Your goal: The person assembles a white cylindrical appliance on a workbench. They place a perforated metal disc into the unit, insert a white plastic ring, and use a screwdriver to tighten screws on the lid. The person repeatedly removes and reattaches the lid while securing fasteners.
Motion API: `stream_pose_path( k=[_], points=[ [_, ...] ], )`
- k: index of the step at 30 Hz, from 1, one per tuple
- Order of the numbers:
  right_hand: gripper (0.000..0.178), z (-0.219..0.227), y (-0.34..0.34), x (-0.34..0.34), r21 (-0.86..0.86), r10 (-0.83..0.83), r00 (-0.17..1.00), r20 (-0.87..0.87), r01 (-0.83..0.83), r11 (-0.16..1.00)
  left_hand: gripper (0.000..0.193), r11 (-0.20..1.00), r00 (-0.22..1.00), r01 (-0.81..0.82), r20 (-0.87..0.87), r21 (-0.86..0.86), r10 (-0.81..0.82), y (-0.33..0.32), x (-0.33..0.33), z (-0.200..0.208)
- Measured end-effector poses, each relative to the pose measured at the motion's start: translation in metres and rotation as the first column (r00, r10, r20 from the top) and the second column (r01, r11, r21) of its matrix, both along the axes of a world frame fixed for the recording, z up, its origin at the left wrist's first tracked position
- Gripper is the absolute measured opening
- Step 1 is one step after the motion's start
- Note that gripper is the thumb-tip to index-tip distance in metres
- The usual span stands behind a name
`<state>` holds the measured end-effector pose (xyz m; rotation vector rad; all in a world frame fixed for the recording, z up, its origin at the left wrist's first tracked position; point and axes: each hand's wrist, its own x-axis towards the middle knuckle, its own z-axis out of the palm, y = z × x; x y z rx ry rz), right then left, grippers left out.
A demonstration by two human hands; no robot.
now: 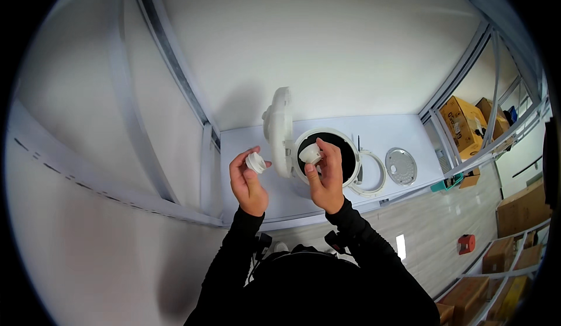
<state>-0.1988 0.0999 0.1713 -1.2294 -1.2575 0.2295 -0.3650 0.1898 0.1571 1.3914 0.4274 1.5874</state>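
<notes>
My left hand (248,188) is closed on a small white ridged plastic piece (255,162), round like a cap, held left of the raised lid. In my right hand (328,180) is another small white round plastic piece (310,154), pinched between thumb and fingers above the cooker's mouth. The white rice cooker (301,136) stands on the table with its lid (280,130) tipped up on the left. Its dark inside (345,150) is partly hidden by my right hand. The two white pieces are apart.
On the pale table (245,136), right of the cooker, lie a white ring (383,177), a dark slim tool (359,165) and a perforated round metal plate (401,167). Metal frame posts (175,63) flank the table. Cardboard boxes (461,124) and a red stool (466,244) stand farther right.
</notes>
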Motion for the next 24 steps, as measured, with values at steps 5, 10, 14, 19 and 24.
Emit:
stream_pose_path(
  k=[5, 10, 14, 19, 24],
  points=[
    [0.051, 0.003, -0.039, 0.029, 0.061, -0.046, 0.998, 0.03, 0.044, 0.997, 0.036, 0.982, 0.993, -0.069, -0.08, 0.177, 0.084, -0.053, 0.02, 0.033],
    [0.052, 0.01, -0.109, 0.082, 0.021, -0.011, 0.999, 0.051, 0.01, 1.0, 0.036, 0.976, 0.978, 0.151, -0.168, 0.156, -0.124, -0.122, 0.078, 0.059],
    [0.049, 0.021, -0.184, 0.131, -0.077, 0.024, 0.998, 0.06, -0.019, 0.997, 0.032, 0.938, 0.907, 0.337, -0.297, 0.086, -0.299, -0.169, 0.152, 0.04],
    [0.041, 0.022, -0.275, 0.191, -0.083, -0.09, 0.994, 0.059, 0.095, 0.992, 0.022, 0.738, 0.707, 0.629, -0.217, -0.243, -0.673, -0.241, 0.24, 0.012],
    [0.039, 0.017, -0.346, 0.236, -0.168, -0.267, 0.963, -0.05, 0.255, 0.952, 0.02, 0.644, 0.565, 0.739, -0.336, -0.199, -0.753, -0.29, 0.304, 0.004]
  ],
)
